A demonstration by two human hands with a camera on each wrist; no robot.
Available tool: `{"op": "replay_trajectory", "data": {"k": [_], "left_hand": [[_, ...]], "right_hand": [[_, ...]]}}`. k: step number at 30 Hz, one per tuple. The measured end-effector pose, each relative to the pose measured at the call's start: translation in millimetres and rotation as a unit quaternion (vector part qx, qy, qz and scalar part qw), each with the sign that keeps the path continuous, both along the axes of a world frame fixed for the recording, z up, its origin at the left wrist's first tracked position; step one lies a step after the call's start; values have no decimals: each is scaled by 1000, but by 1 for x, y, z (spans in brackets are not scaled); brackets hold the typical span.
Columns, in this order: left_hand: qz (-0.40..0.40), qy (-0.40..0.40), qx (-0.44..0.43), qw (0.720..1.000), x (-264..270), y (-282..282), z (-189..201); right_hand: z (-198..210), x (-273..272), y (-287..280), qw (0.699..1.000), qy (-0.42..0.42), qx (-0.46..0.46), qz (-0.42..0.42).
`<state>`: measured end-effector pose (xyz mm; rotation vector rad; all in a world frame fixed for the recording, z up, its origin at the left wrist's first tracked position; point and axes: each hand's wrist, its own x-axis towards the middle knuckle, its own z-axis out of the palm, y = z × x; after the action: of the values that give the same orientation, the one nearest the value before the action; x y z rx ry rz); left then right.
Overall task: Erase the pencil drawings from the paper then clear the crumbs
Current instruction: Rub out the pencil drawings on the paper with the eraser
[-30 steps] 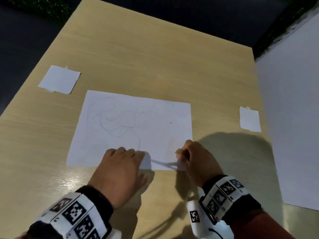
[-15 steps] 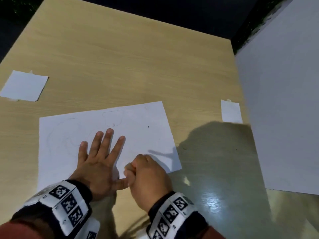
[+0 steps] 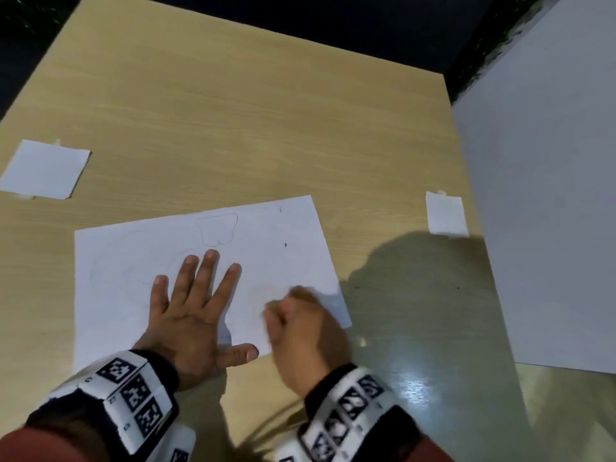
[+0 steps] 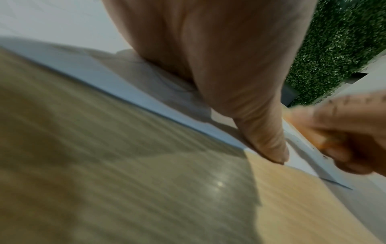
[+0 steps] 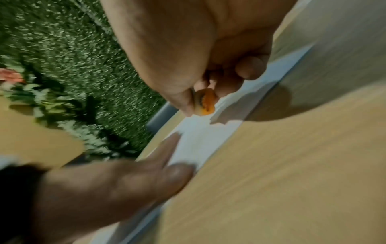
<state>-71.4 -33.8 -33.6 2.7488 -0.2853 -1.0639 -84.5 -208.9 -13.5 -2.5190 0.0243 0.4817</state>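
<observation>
The paper (image 3: 276,261) is pressed flat on the table (image 3: 233,111) by the spread left hand (image 3: 193,315). An orange eraser (image 5: 205,104) is pinched in the right hand (image 3: 300,331) just above the paper's near edge.

Head view steeply down; both wrist views close, low, sharing paper (image 3: 266,261) edge.

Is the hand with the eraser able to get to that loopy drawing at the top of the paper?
Probably yes. The right hand pinches the eraser near the paper's lower edge, and nothing lies between it and the drawing; the left hand lies beside that path.
</observation>
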Motion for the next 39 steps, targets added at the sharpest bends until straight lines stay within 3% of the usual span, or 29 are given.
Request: {"op": "replay_trajectory", "data": {"k": [3,8,14,19,22,26,31,33,35,39], "left_hand": [[3,-5,2,1000,0,-1,0],[-6,-1,-19,1000,0,4,0],[-7,-2,-15,1000,1,3,1],[-6,-5,-18,1000,-1,3,0],[-6,-5,-15,1000,0,3,-1],[-10,-1,-8,1000,1,1,1],[-7,-5,-18,1000,0,2,-1],[-3,-6,-23,1000,-1,1,-3],[1,-5,-23,1000,-1,1,-3],[6,0,-8,1000,-1,-2,-1]], "right_hand": [[-6,-10,13,999,10,-9,33],[-10,0,-61,990,-22,-96,-105],[-10,-8,-17,999,-13,-50,7],[-8,-1,-63,991,-10,-101,-87],[-1,4,-49,992,-31,-96,-81],[-12,-8,9,1000,-5,4,28],[-12,7,-51,989,-11,-106,-101],[-7,8,-58,986,-16,-117,-115],[-5,10,-34,991,-37,-102,-80],[-22,5,28,992,-36,-57,104]]}}
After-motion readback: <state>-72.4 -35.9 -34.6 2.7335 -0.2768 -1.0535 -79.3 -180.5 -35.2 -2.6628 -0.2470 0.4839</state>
